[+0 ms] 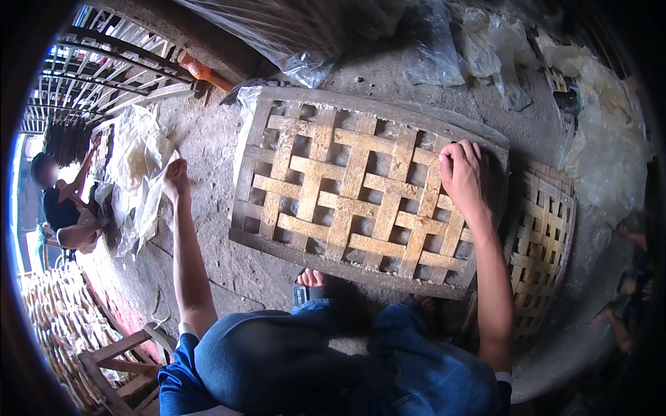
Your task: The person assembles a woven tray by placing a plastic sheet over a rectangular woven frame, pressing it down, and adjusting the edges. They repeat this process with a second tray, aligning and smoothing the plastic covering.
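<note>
A wooden frame with a woven bamboo lattice lies in front of my knees, its slats crossing with square gaps. My right hand is over the lattice near its right rail, fingers curled in; what they hold, if anything, is hidden. Off the frame's left side, my left hand is closed at the edge of a crumpled clear plastic sheet, which spreads away to the left. A pale bundle shows through that plastic.
Another woven panel lies to the right. Plastic sheeting is heaped at the back and right. A wooden stool stands at lower left, near rows of pale pieces. A person sits at far left; someone's arm shows at right.
</note>
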A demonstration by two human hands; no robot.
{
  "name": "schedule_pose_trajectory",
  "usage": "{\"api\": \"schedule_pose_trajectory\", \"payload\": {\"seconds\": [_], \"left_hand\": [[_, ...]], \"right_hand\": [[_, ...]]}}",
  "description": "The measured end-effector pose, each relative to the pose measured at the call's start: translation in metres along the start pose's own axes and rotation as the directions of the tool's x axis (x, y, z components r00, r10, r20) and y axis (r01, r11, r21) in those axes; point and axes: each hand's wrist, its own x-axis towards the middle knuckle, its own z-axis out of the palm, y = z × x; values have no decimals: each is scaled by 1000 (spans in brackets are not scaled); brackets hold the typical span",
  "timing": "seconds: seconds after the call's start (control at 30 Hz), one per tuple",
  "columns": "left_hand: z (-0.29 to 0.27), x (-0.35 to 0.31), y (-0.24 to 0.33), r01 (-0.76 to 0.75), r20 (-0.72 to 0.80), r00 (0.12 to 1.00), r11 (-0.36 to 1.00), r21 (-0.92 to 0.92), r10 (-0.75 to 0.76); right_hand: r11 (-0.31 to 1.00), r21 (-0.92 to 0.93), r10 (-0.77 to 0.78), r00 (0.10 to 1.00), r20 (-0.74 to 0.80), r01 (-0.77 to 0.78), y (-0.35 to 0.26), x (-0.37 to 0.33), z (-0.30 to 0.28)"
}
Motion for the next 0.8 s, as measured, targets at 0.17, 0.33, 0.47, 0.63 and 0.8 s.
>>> {"api": "schedule_pose_trajectory", "payload": {"seconds": [0.17,0.33,0.47,0.63,0.8], "left_hand": [[7,-21,-29,122,35,991,969,216,-133],[25,-16,-25,6,8,1000,976,218,-8],[38,-17,33,-129,-22,991,986,102,132],[40,-32,118,-557,-60,830,830,-28,555],[53,-100,226,-649,139,680,679,-344,720]], "right_hand": [[998,-64,10,999,50,-7,5,-3,1],[991,-132,23,997,68,-14,-1,-3,5],[993,-121,26,998,54,-19,2,-2,2],[904,376,237,971,-43,-204,19,-4,1],[312,926,692,718,-69,-211,79,-42,-68]]}}
